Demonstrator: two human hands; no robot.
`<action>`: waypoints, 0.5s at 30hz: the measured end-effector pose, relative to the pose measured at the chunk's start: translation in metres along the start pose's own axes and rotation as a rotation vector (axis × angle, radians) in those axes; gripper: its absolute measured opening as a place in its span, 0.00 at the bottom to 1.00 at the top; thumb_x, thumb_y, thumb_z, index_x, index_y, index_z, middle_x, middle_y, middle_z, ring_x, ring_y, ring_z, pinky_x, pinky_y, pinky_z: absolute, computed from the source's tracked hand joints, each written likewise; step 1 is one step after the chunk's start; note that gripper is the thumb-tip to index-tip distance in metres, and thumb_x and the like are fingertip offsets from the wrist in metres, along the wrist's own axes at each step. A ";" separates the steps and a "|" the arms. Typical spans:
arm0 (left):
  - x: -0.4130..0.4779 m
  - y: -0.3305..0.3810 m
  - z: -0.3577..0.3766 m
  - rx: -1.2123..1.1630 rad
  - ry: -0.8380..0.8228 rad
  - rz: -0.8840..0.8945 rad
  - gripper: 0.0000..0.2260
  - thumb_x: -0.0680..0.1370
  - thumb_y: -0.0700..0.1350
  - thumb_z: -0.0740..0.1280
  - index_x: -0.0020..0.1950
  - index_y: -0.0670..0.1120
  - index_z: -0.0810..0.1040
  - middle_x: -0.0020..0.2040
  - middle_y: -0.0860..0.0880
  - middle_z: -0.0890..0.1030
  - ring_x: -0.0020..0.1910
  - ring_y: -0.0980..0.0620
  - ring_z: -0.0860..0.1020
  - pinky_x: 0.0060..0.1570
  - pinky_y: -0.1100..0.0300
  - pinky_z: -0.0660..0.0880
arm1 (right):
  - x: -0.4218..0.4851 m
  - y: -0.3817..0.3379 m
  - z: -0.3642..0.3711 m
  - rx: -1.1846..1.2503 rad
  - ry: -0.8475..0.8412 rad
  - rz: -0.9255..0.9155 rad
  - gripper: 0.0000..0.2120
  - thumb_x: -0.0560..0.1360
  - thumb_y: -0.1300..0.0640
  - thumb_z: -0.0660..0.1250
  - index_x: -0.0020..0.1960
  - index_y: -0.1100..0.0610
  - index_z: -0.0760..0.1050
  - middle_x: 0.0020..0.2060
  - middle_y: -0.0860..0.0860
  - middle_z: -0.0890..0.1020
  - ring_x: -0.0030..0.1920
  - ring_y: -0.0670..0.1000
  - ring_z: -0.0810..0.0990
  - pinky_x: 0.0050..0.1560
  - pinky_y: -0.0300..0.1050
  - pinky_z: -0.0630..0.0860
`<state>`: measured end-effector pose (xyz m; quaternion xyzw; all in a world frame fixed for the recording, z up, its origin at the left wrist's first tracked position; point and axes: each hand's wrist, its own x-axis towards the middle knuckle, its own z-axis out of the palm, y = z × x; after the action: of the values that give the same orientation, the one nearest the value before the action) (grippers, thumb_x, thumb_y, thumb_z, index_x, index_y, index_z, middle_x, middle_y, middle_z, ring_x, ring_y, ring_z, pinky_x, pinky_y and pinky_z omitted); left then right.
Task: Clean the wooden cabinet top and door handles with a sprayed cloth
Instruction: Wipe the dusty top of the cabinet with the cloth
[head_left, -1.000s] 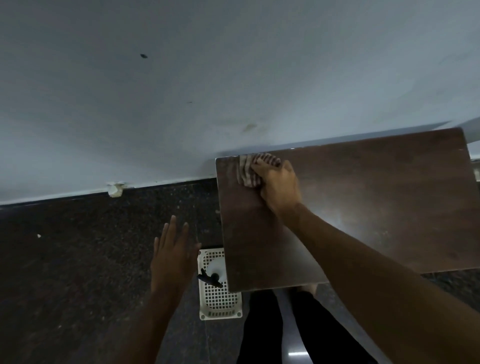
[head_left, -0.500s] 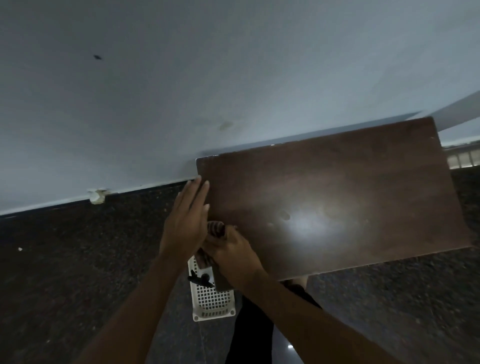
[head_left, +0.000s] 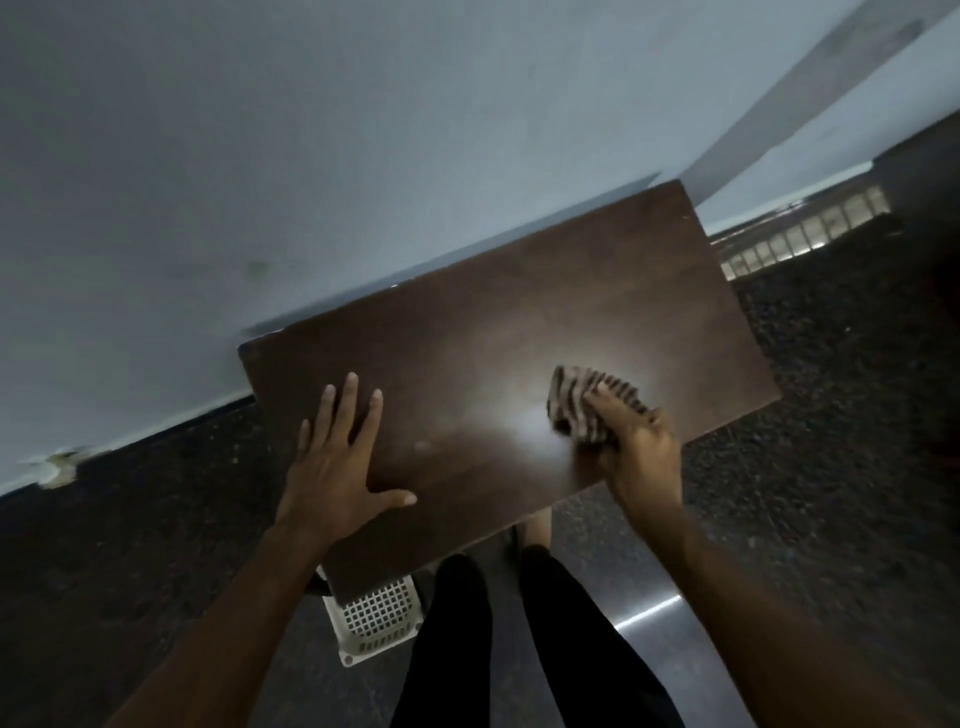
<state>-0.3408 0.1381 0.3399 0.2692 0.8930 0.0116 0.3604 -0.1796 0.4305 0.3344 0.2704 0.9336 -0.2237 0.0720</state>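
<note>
On one cabinet top (head_left: 519, 332), two hands: left hand (head_left: 337, 467) flat, right hand (head_left: 641, 454) gripping one cloth (head_left: 574, 410).

The view is dim with a bluish cast. A soft white glare pools on the dark brown wooden cabinet top (head_left: 519, 332) between my hands, so the light seems to fall from above. The brown-and-white striped cloth (head_left: 574, 410) under my right hand (head_left: 641, 457) is smeared by motion blur and the fingers (head_left: 602, 408) there look soft, while my left hand (head_left: 332, 467) is sharper. The pale blue-grey wall (head_left: 363, 130) is weakly and evenly lit, with a thin shadow along the cabinet's back edge. The dark speckled floor (head_left: 156, 519) sinks almost to black at the corners. The wide lens tilts the view and bends straight lines.
</note>
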 end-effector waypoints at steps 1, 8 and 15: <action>0.001 0.000 0.000 0.009 -0.012 -0.004 0.61 0.65 0.74 0.69 0.81 0.50 0.33 0.77 0.47 0.24 0.78 0.44 0.29 0.77 0.40 0.44 | 0.008 0.010 -0.003 0.065 0.063 0.111 0.30 0.70 0.64 0.66 0.69 0.43 0.74 0.60 0.56 0.80 0.55 0.60 0.79 0.55 0.50 0.79; -0.004 -0.002 -0.002 0.049 -0.041 0.010 0.74 0.54 0.70 0.79 0.79 0.46 0.30 0.78 0.47 0.27 0.79 0.43 0.32 0.77 0.40 0.48 | -0.020 -0.086 0.041 0.165 0.111 0.024 0.11 0.77 0.52 0.69 0.56 0.38 0.79 0.53 0.50 0.81 0.50 0.54 0.80 0.55 0.50 0.78; -0.004 -0.010 0.001 0.111 -0.047 0.041 0.76 0.48 0.69 0.80 0.81 0.44 0.37 0.80 0.47 0.31 0.79 0.42 0.34 0.74 0.37 0.53 | -0.053 -0.140 0.076 0.063 -0.080 -0.319 0.20 0.73 0.51 0.57 0.59 0.49 0.82 0.60 0.46 0.83 0.48 0.59 0.82 0.46 0.49 0.83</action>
<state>-0.3427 0.1277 0.3398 0.3074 0.8779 -0.0369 0.3653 -0.2089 0.2648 0.3336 0.1119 0.9536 -0.2722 0.0642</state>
